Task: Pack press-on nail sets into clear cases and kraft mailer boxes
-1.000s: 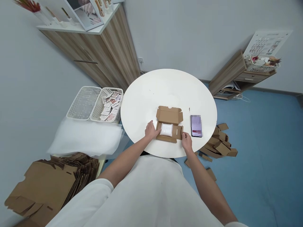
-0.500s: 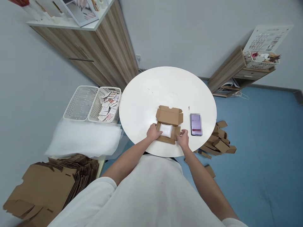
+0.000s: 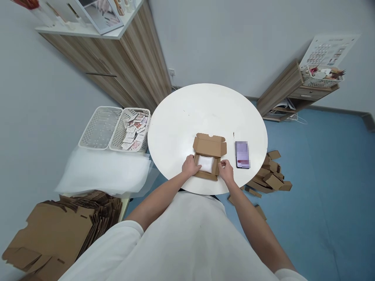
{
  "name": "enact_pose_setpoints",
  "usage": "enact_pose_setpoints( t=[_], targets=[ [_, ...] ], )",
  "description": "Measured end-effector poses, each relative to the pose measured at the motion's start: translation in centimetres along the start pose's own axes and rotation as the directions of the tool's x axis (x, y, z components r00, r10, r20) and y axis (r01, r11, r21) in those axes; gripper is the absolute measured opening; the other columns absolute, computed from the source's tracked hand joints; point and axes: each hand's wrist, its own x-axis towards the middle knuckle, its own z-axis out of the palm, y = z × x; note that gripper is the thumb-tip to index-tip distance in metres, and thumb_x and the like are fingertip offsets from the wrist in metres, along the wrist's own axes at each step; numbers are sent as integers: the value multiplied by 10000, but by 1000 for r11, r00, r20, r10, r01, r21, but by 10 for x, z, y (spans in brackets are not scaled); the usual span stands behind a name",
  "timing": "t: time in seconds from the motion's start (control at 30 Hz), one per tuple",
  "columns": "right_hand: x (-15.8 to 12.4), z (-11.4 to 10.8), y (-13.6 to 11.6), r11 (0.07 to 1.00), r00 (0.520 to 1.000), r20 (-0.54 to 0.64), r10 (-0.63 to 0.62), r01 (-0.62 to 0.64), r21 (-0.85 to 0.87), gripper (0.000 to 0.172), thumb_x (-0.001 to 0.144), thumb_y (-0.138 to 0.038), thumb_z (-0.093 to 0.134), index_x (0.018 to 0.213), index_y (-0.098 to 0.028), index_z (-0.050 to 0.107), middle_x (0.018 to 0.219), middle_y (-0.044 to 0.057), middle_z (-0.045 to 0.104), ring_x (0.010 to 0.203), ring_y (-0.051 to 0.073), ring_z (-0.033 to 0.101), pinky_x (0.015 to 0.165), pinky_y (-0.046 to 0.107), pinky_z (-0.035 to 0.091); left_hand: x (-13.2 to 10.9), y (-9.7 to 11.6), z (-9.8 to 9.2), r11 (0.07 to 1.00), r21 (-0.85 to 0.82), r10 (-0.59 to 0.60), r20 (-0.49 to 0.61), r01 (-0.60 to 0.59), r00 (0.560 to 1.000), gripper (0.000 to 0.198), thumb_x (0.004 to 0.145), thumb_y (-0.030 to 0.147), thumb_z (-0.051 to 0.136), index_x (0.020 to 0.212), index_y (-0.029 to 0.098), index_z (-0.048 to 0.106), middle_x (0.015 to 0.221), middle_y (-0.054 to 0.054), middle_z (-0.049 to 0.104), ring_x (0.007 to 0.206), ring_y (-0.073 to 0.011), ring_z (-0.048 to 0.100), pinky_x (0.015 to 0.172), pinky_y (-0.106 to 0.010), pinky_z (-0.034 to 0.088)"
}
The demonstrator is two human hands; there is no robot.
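Observation:
A small brown cardboard box stands open on the round white table, its lid up at the back. Inside lies a white foam-wrapped packet. My left hand grips the box's left wall, fingers curled over it. My right hand presses the box's right side flap upright against the box, fingers closed on it. A phone lies on the table just right of the box.
Two white baskets sit at left, one with several small packets; white foam sheets lie in front of them. Flat cardboard blanks are stacked at lower left. Folded boxes lie on the blue floor at right. Wooden cabinets stand behind.
My right hand has moved left and folded the box's right flap up from flat to upright. My left hand has stayed on the left wall.

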Motion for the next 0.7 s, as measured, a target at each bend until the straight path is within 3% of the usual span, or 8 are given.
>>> enact_pose_setpoints(
  t=[0.17, 0.3, 0.43, 0.57, 0.7],
  targets=[
    [7, -2, 3, 986, 988, 137, 76, -95, 135, 216, 640, -309, 514, 835, -217, 508, 640, -40, 551, 509, 128, 514, 524, 276, 426, 4, -5, -3, 1000, 4, 10, 55, -10, 998, 553, 629, 408, 629, 1084, 182, 410, 1111, -113, 549, 990, -257, 550, 702, -299, 412],
    [12, -7, -2, 961, 963, 258, 75, -139, 239, 444, 608, -229, 538, 1044, -207, 456, 567, -80, 500, 466, 115, 495, 485, 265, 430, 10, -8, -10, 999, -27, 50, 106, -47, 993, 567, 707, 458, 537, 1171, 177, 375, 1046, -113, 595, 987, -259, 560, 735, -300, 403],
    [12, -13, -10, 910, 916, 395, 70, -221, 351, 595, 576, -178, 562, 1150, -207, 405, 536, -101, 453, 450, 93, 454, 463, 242, 411, 13, -10, -19, 991, -89, 107, 111, -97, 988, 662, 745, 421, 486, 1309, 185, 232, 1099, -117, 559, 1013, -258, 537, 768, -310, 393],
    [12, -14, -11, 901, 904, 426, 50, -225, 372, 581, 563, -156, 568, 1121, -233, 428, 552, -100, 420, 452, 78, 441, 457, 225, 401, 11, -13, -25, 975, -142, 190, 118, -172, 975, 679, 744, 354, 482, 1346, 237, 191, 1202, -115, 457, 1068, -266, 478, 819, -349, 384],
    [13, -13, -7, 915, 912, 409, 25, -186, 359, 578, 560, -160, 564, 1112, -260, 422, 614, -91, 409, 465, 67, 433, 457, 218, 397, 11, -17, -31, 938, -252, 287, 182, -238, 940, 735, 730, 343, 515, 1365, 232, 162, 1128, -102, 474, 1016, -245, 483, 846, -358, 385]
  ],
)
